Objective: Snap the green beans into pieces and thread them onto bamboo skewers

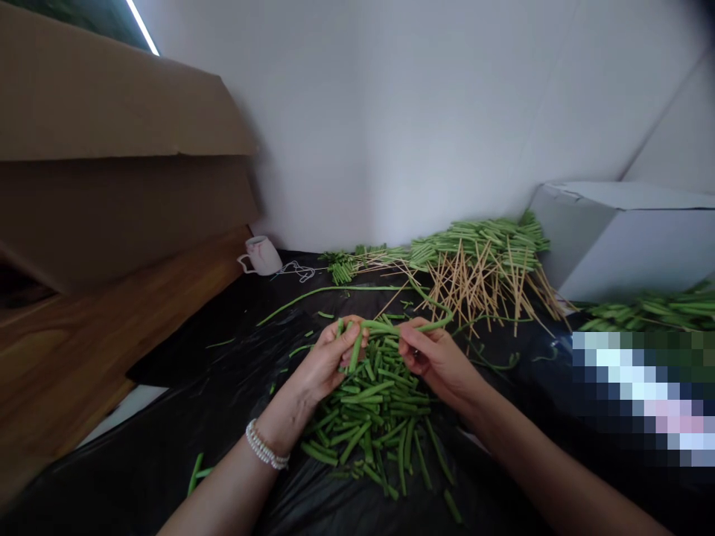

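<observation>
Just above a heap of cut green bean pieces [369,409], my two hands hold one long green bean [380,327] between them. My left hand [334,353] is closed around the bean's end and a few short pieces that stick up past the thumb. My right hand [433,357] pinches the same bean with thumb and fingertips; its far part bends out beyond that hand. Another long, thin green strand [313,296] lies curved behind the hands. Part of the heap is hidden by my hands.
Wooden skewers [474,286] threaded with green pieces [485,238] are piled at the back right. A white mug [264,255] stands back left by a cord. Black plastic sheeting [223,402] covers the surface. A cardboard box [123,208] is left, a white box [631,238] right.
</observation>
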Motion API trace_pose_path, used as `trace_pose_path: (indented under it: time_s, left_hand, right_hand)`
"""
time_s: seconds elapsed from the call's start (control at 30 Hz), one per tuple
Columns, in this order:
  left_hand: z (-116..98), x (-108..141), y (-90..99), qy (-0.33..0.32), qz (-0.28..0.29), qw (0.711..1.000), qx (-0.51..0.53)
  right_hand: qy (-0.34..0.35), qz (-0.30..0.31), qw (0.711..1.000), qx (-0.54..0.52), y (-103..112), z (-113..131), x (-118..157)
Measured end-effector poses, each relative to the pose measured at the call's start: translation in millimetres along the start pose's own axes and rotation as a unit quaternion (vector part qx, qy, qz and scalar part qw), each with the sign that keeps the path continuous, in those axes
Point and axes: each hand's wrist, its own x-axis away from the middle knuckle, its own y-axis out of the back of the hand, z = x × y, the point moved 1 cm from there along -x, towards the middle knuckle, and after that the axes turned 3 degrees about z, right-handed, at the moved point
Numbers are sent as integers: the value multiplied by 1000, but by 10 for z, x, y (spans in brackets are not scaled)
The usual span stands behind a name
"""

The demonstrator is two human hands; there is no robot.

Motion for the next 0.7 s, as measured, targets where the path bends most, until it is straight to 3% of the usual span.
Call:
trace_pose_path:
  time_s: [0.13,0.3,0.37,0.53,0.63,0.7]
  left_hand:
    - [2,4,-40,19,13,991,134]
    - [-133,7,20,34,24,949,312]
    - [-190,-9,70,30,21,943,330]
    - [-145,-41,83,81,32,976,199]
    - [-63,-21,23,86,24,995,35]
    - [-31,9,-22,85,22,993,-79]
  right_hand:
    - [-32,31,999,11,-56,-107,39]
    - [-19,31,999,5,-7,-31,14]
    - [-13,28,1000,0,21,4,-4]
    - [-11,38,999,10,39,14,-11]
    - [-18,45,998,32,22,-3,7]
    - [-15,54,997,49,8,-10,18]
